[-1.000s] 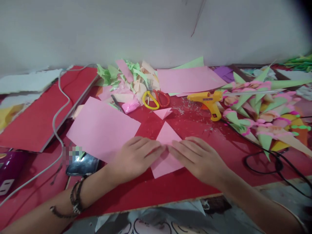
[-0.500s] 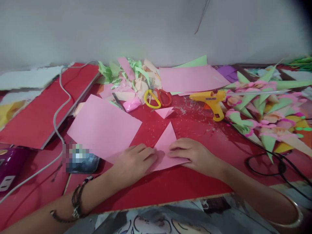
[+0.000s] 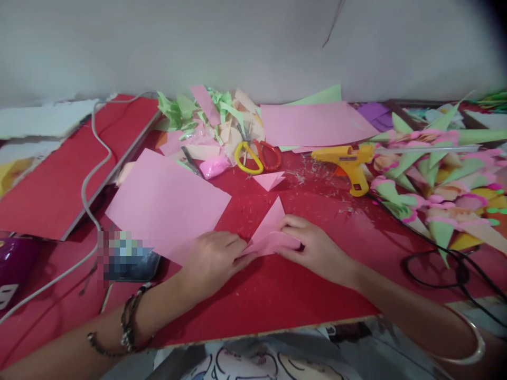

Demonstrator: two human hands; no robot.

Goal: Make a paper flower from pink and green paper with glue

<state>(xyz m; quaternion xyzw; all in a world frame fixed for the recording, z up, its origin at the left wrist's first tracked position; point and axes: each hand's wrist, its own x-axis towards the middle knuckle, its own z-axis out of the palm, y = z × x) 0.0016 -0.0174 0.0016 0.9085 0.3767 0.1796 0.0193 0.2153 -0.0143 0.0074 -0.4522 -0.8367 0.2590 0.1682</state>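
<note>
A small pink paper (image 3: 268, 224) lies on the red table between my hands, its peak pointing away from me and its near edge curled up and over. My right hand (image 3: 312, 245) pinches the right end of that raised edge. The fingers of my left hand (image 3: 217, 258) are closed on its left end. A large pink sheet (image 3: 166, 203) lies flat beside my left hand. Just beyond the small paper sits a little folded pink piece (image 3: 269, 180).
Scissors (image 3: 249, 157) with yellow and red handles lie by paper scraps (image 3: 206, 113). A yellow glue gun (image 3: 352, 171) rests near paper flowers (image 3: 435, 184) at right, its black cord (image 3: 410, 272) looped nearby. A phone (image 3: 137, 265) and white cable (image 3: 85, 184) are at left.
The near edge of the small pink paper has been lifted and curled over, away from me. My right hand has shifted slightly with it. The view has moved a little.
</note>
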